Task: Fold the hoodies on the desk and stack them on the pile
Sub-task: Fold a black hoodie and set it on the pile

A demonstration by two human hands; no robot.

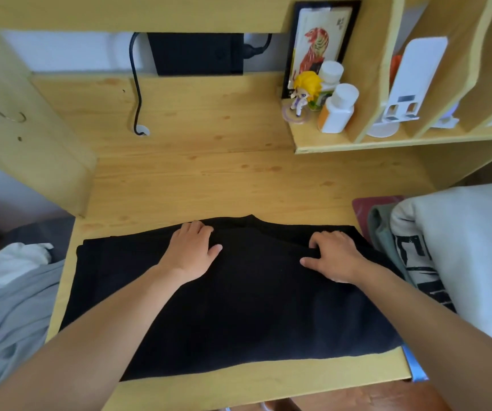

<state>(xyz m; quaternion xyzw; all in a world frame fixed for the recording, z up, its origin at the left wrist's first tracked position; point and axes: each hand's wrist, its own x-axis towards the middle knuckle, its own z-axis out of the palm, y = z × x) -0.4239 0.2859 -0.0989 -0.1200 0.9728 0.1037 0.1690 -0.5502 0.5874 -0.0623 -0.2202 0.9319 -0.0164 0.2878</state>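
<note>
Head view, black hoodie (238, 307) spread flat on the desk (209, 173) under both hands, left hand (189, 253) fingers pressing flat, right hand (332, 256) fingers curled pinching a fold, pale hoodie pile (461, 256) just right of them.

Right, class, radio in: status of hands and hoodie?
Left hand flat on black hoodie. Right hand pinching a fold. Clothes pile waits beside it; nothing blocking.
</note>
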